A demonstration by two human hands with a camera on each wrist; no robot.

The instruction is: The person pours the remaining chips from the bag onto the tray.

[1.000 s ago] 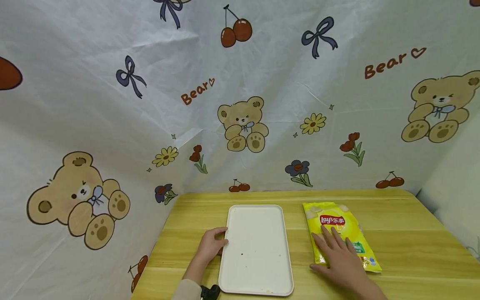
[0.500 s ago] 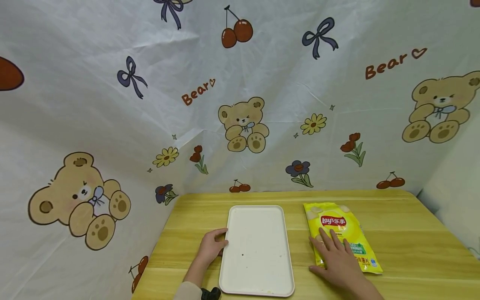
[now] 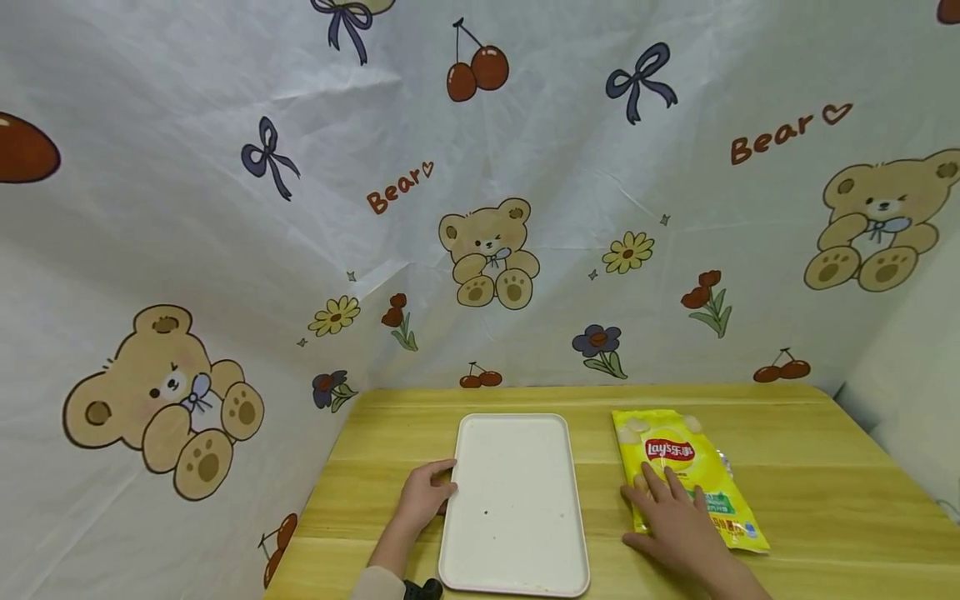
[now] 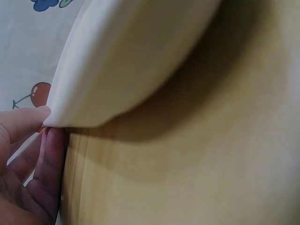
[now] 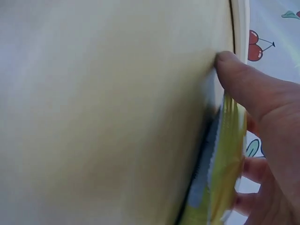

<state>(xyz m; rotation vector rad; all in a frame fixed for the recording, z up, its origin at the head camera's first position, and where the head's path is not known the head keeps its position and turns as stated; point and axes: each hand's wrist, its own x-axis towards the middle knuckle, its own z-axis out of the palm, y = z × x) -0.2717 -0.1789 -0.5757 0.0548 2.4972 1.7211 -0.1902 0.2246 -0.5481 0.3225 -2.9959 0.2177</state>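
Observation:
A white rectangular tray (image 3: 513, 508) lies lengthwise on the wooden table in the head view. At its left edge my left hand (image 3: 422, 497) grips the rim. The left wrist view has the fingers (image 4: 29, 123) on both sides of the tray's edge (image 4: 101, 70). To the right of the tray is a yellow bag of Lay's potato chips (image 3: 671, 451), lying flat and slightly slanted. My right hand (image 3: 678, 525) rests on the bag's lower part with its fingers spread. In the right wrist view the thumb (image 5: 246, 82) reaches the table beside the bag (image 5: 225, 159).
The wooden table (image 3: 810, 475) runs back to a white cloth (image 3: 555, 167) printed with bears, bows, cherries and flowers. Cloth also hangs along the left side. A few small dark specks mark the tray's surface. A black device (image 3: 424, 589) sits by my left wrist.
The chip bag has slid very slightly to the right, with my right hand still on it. My left hand and the tray hold their places. The head view has tilted a little.

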